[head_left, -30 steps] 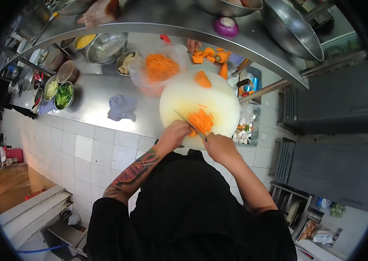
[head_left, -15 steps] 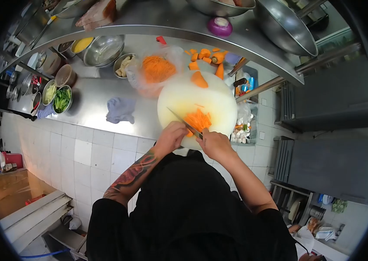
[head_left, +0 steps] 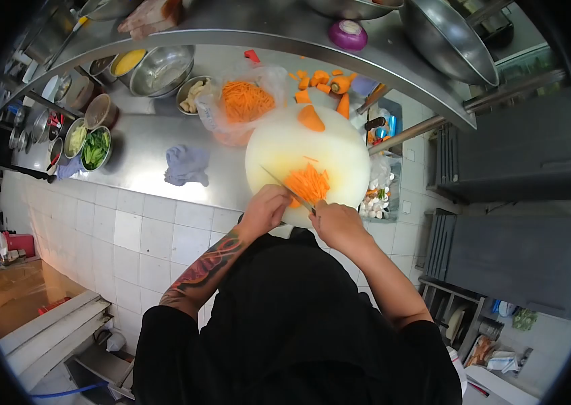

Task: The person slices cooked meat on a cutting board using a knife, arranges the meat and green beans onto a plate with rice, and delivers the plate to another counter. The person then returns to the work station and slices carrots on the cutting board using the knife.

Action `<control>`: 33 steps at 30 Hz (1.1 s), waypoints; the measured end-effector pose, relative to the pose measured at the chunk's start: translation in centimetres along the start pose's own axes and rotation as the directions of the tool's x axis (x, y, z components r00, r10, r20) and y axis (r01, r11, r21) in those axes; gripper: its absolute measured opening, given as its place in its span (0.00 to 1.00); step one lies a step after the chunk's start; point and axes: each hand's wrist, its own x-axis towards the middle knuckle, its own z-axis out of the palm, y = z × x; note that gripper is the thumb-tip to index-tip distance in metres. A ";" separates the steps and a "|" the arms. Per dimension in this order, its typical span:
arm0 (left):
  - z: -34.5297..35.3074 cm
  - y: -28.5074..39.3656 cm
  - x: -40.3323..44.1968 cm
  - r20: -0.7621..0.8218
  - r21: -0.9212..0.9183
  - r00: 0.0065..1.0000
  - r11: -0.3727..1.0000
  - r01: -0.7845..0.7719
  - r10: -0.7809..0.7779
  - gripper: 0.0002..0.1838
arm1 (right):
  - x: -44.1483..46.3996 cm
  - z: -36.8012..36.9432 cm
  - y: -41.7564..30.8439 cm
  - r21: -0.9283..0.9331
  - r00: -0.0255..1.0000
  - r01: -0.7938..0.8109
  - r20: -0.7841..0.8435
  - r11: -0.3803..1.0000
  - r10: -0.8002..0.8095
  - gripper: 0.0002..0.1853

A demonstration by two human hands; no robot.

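My right hand (head_left: 336,223) is closed round the handle of a knife (head_left: 276,178), whose blade slants across the near part of a round white cutting board (head_left: 265,145). Left of the blade, my left hand (head_left: 267,208) has its fingers curled down on a piece of carrot (head_left: 295,202), mostly hidden by the fingers and knife. Just beyond the blade lies a heap of carrot strips (head_left: 309,183). A larger slab of carrot (head_left: 311,118) rests at the board's far edge.
Beyond the board are a plastic bag of shredded carrot (head_left: 247,101) and carrot chunks (head_left: 322,88). A cloth (head_left: 187,165) lies left on the steel table (head_left: 140,148), near bowls of greens (head_left: 96,150). A raised shelf (head_left: 258,30) overhangs the back, holding a red onion (head_left: 348,35).
The view has shifted slightly. Both hands keep nearly the same place at the board, and the carrot strips look a little more spread beside the blade.
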 end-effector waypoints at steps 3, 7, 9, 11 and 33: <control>0.1 -0.3 -0.5 0.017 -0.002 1.000 1.000 0.010 -0.010 0.11 | -0.9 -0.8 -0.2 -0.004 0.996 -0.045 0.079 0.999 0.046 0.16; 0.1 -0.4 -0.9 -0.006 0.006 0.999 0.999 0.037 -0.037 0.11 | 0.5 0.5 0.1 0.005 0.999 -0.033 0.033 0.999 0.033 0.16; 0.0 -0.3 -0.8 0.012 -0.012 0.999 0.999 0.045 -0.045 0.11 | -0.1 -0.5 -0.3 0.007 0.999 -0.004 0.044 1.000 0.004 0.16; -0.2 -0.5 -0.7 0.016 -0.010 0.999 0.999 0.036 -0.036 0.11 | -0.9 -0.7 -0.3 -0.014 0.997 -0.027 0.077 1.000 0.028 0.16; -0.6 -0.6 -1.4 -0.001 -0.027 0.999 0.999 0.036 -0.036 0.09 | 0.4 0.5 0.0 -0.001 0.997 -0.001 0.078 1.000 0.001 0.16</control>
